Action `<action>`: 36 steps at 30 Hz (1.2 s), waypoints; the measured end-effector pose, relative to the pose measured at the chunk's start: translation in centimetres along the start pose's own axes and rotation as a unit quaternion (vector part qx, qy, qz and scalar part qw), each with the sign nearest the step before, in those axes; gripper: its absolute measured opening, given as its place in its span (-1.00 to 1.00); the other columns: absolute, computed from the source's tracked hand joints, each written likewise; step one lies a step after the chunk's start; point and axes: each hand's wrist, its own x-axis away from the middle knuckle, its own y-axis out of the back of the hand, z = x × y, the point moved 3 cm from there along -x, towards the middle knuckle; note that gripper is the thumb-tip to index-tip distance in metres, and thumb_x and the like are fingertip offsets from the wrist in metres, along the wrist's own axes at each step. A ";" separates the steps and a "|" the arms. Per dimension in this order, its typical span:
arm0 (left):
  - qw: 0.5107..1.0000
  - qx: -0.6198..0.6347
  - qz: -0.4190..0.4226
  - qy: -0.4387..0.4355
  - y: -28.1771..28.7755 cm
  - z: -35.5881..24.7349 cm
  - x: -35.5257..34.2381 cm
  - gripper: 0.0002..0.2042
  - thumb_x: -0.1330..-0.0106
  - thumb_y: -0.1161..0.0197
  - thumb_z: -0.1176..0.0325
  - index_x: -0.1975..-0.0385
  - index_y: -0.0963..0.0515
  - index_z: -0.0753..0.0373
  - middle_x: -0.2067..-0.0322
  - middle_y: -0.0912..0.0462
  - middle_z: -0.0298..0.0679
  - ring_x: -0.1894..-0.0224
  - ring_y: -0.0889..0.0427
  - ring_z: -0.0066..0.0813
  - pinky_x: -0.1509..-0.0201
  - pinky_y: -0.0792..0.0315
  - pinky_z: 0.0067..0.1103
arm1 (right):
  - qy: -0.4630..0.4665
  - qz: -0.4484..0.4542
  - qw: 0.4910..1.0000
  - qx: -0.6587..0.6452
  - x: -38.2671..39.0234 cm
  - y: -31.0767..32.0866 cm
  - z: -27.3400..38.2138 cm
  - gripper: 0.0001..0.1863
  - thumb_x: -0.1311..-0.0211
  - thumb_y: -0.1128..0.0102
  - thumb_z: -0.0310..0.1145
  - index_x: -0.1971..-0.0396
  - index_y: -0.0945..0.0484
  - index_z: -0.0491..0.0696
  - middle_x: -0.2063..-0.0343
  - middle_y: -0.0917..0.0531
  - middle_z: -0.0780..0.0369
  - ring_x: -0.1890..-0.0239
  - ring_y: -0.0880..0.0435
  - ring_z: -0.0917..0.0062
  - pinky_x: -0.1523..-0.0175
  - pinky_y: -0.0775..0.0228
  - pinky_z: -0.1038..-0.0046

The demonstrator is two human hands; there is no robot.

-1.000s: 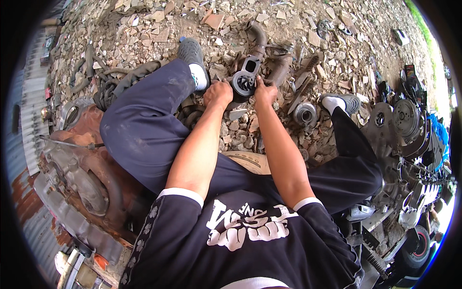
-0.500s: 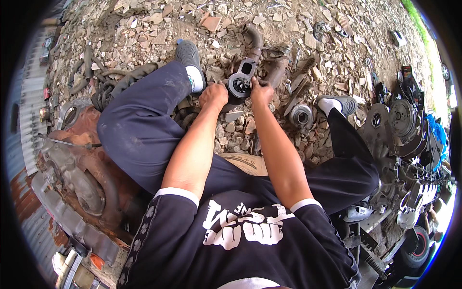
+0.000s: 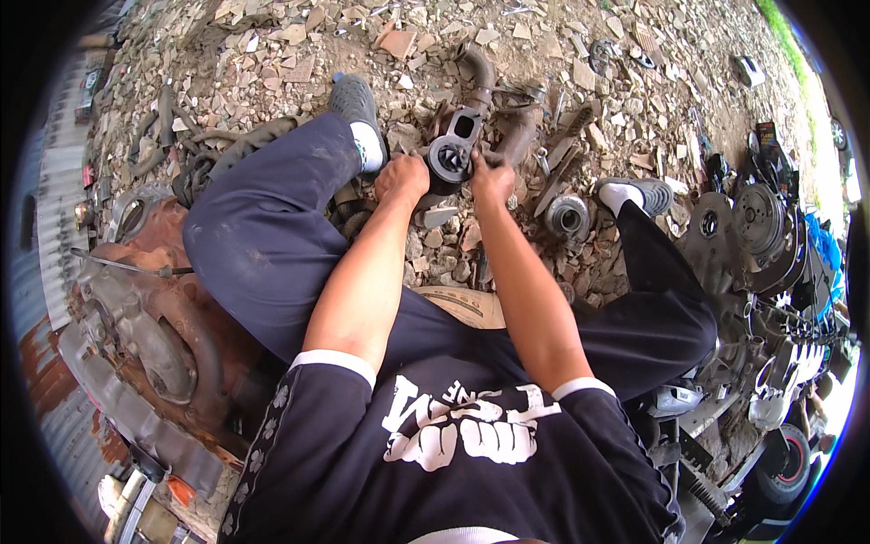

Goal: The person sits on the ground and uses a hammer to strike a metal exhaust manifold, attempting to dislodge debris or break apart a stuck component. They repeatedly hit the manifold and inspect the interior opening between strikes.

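Between my hands, on the stony ground, is a turbocharger [image 3: 465, 124] with a square-holed flange. Its round opening faces up and shows a bladed wheel [image 3: 450, 159]. My left hand [image 3: 403, 178] is curled closed against the left side of the round housing; its fingertips are hidden. On the opposite side my right hand [image 3: 492, 177] grips the housing, its thumb at the rim and the other fingers mostly out of sight. A rusty curved pipe [image 3: 478, 72] rises behind the flange.
A round metal housing [image 3: 568, 218] lies right of my hands. Another thick rusty pipe [image 3: 518, 136] sits close behind my right hand. Large rusty engine castings [image 3: 172, 335] are at my left. Metal discs [image 3: 759, 220] and mixed parts crowd the right. My shoes [image 3: 355, 102] flank the work.
The bladed wheel's vanes look turned from before. My right hand has shifted very slightly at the housing rim; my left hand stays in place.
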 end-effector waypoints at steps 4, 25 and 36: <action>1.000 0.003 0.011 0.012 -0.2 1.0 -0.3 -0.46 -0.52 0.20 -0.02 -0.15 -0.49 0.29 -0.12 -0.62 0.05 -0.19 -0.60 -0.01 -0.25 -0.46 -0.22 | -0.017 0.016 1.000 0.021 3.2 0.5 -0.7 -0.65 -0.10 -0.54 -0.18 0.30 -0.71 -0.16 0.38 -0.77 0.07 0.33 -0.75 0.26 0.09 -0.52 0.28; 0.999 0.041 0.028 0.005 -5.0 3.1 -4.3 -0.33 -0.52 0.24 -0.07 -0.20 -0.37 0.53 -0.20 -0.52 0.20 -0.27 -0.53 0.05 -0.36 -0.36 -0.20 | -0.059 0.016 0.995 0.083 -2.4 -2.2 2.4 -0.46 0.03 -0.63 -0.03 0.18 -0.71 -0.13 0.24 -0.77 0.06 0.21 -0.73 0.22 0.01 -0.51 0.25; 0.996 0.084 0.028 0.030 -2.8 1.6 -1.3 -0.39 -0.54 0.23 -0.04 -0.17 -0.36 0.49 -0.14 -0.55 0.23 -0.23 -0.55 0.08 -0.32 -0.42 -0.21 | -0.062 0.026 0.993 -0.100 -1.7 -1.1 -1.8 -0.62 -0.06 -0.59 -0.18 0.27 -0.73 -0.16 0.37 -0.79 0.14 0.33 -0.75 0.41 0.10 -0.53 0.37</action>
